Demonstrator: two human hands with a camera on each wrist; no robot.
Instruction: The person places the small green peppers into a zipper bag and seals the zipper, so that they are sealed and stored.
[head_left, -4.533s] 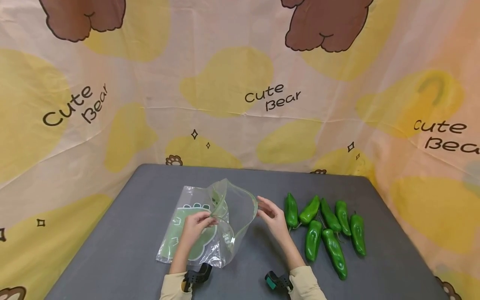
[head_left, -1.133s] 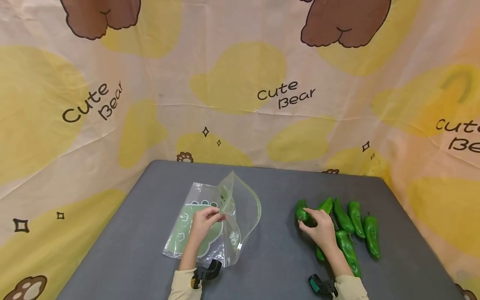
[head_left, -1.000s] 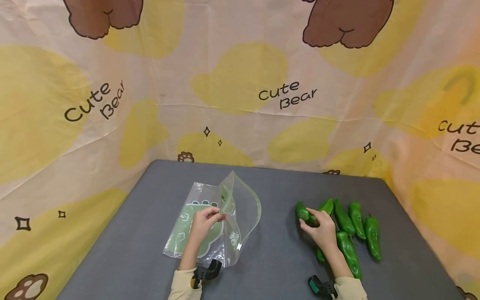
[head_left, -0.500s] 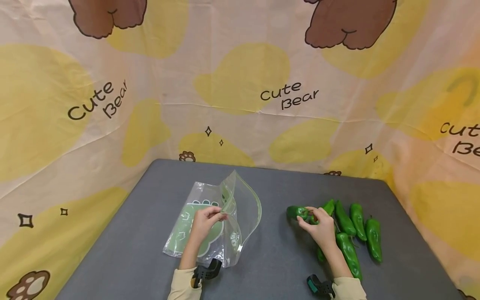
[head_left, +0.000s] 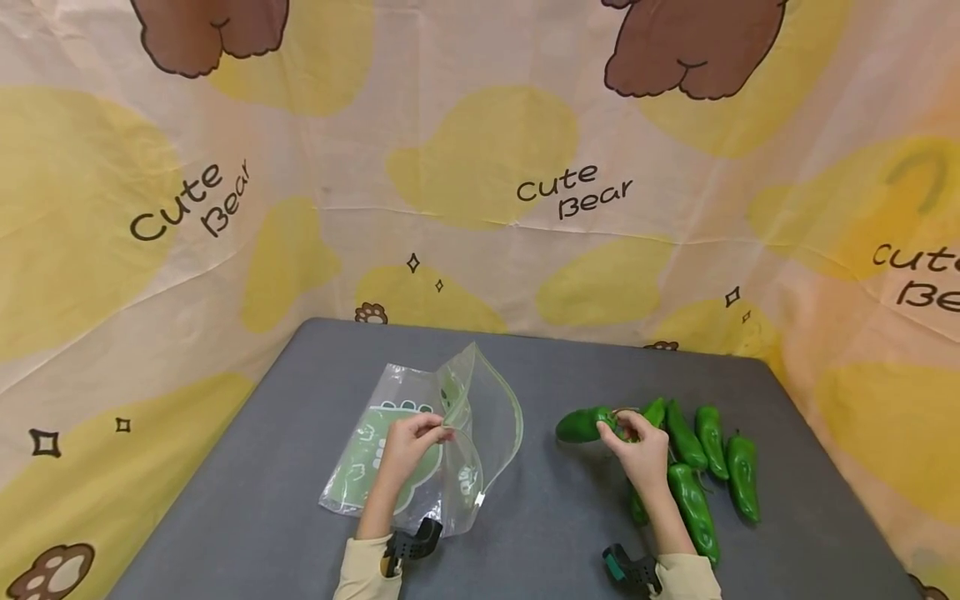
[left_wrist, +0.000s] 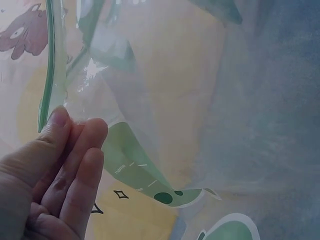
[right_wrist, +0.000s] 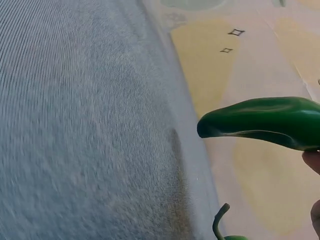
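Note:
My left hand (head_left: pixel 408 446) pinches the green-edged mouth of a clear zip bag (head_left: pixel 483 417) between thumb and fingers. The bag's mouth gapes toward the right, and its body with a pale green print lies to the left. In the left wrist view the thumb and fingertips meet on the bag's edge (left_wrist: pixel 46 75). My right hand (head_left: pixel 643 446) pinches one green pepper (head_left: pixel 581 425) by its stem end, its tip pointing left. The right wrist view shows that pepper (right_wrist: pixel 260 120) raised above the table, with only fingertips visible at the right edge.
Several more green peppers (head_left: pixel 742 479) lie on the grey table (head_left: pixel 247 467), right of and partly behind the right hand. A printed cloth (head_left: pixel 450 167) hangs behind and at both sides of the table. Grey tabletop shows between bag and peppers.
My right hand left the bag's mouth, went right to the peppers and took one up. That pepper has since swung from upright to lying leftward. The left hand kept its pinch on the bag.

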